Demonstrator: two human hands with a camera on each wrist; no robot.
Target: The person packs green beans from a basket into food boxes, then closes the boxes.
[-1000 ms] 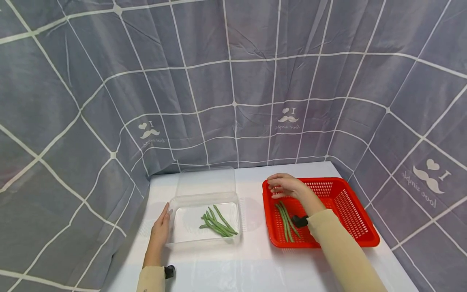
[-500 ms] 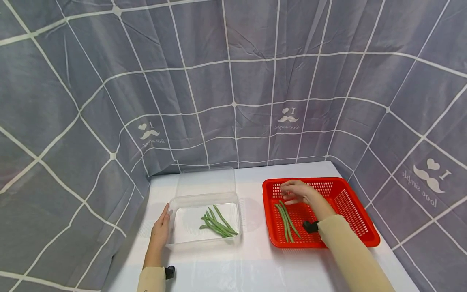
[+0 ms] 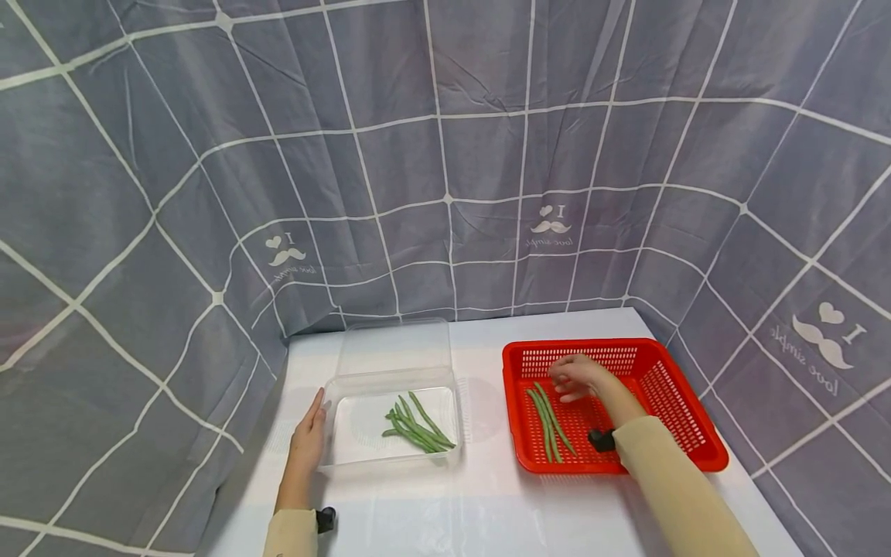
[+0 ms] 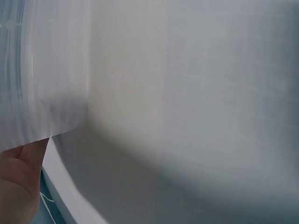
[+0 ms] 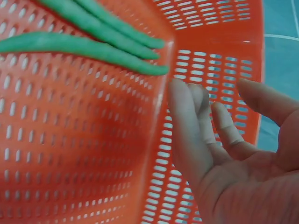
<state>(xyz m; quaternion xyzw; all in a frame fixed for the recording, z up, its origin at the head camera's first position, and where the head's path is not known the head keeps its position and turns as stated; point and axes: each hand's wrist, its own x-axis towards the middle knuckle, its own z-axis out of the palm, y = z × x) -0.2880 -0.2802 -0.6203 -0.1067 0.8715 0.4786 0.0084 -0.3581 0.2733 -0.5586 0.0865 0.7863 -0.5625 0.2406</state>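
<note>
Hovering empty, fingers relaxed: right hand [image 3: 576, 377], right of beans [image 3: 546, 424], likely light, snappable, best pinched mid-length; left hand [image 3: 307, 439], straight-fingered, touches box [image 3: 355, 425].

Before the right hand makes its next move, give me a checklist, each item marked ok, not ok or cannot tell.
1. Right hand free: ok, it holds nothing.
2. Beans near it: ok, three lie in the basket beside it.
3. Box open: ok, the clear lid lies behind it.
4. Box supported: ok, left hand against its side.
5. All beans boxed: not ok, three remain in the basket.
6. Lid detached from box: cannot tell.
</note>
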